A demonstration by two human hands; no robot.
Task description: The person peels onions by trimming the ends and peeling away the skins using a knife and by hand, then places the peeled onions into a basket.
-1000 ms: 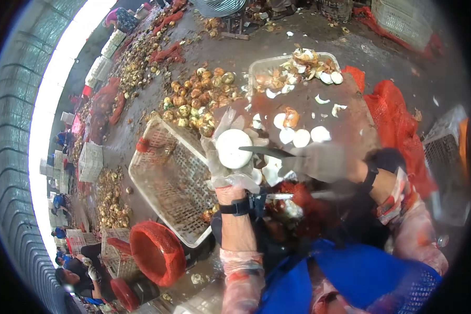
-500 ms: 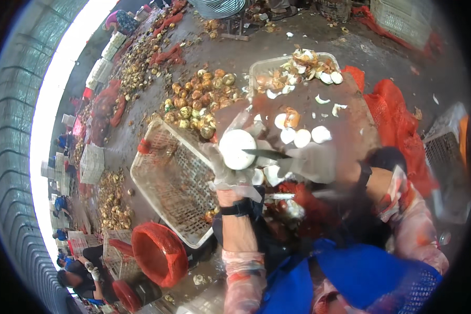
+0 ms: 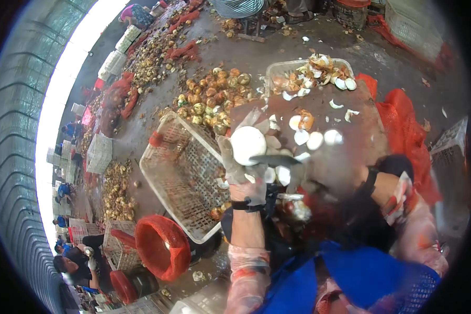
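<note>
A peeled white onion [image 3: 248, 146] rests in my gloved left hand [image 3: 230, 162], fingers wrapped round its left side. In my right hand [image 3: 319, 175], blurred by motion, is a knife [image 3: 275, 159] whose dark blade lies against the onion's lower right. Both hands are over the near left part of a brown board [image 3: 369, 125]. On the board beyond them lie white onion pieces [image 3: 314, 140], a bit of brown skin [image 3: 305, 120] and peel scraps [image 3: 336, 104]. More white pieces [image 3: 283, 174] sit just below the knife.
Left of my hands stands a plastic crate [image 3: 177, 206]. Beyond it unpeeled onions [image 3: 214, 94] are heaped on the floor. A peel-filled basket [image 3: 271, 70] is at the board's far edge. Red mesh bags [image 3: 403, 120] lie right; a red-mesh-lined bucket [image 3: 157, 246] stands lower left. Another person [image 3: 76, 267] sits far left.
The whole view has shifted slightly to the right. The knife blade has moved from the onion's middle to its lower edge, and the onion stays in my left hand.
</note>
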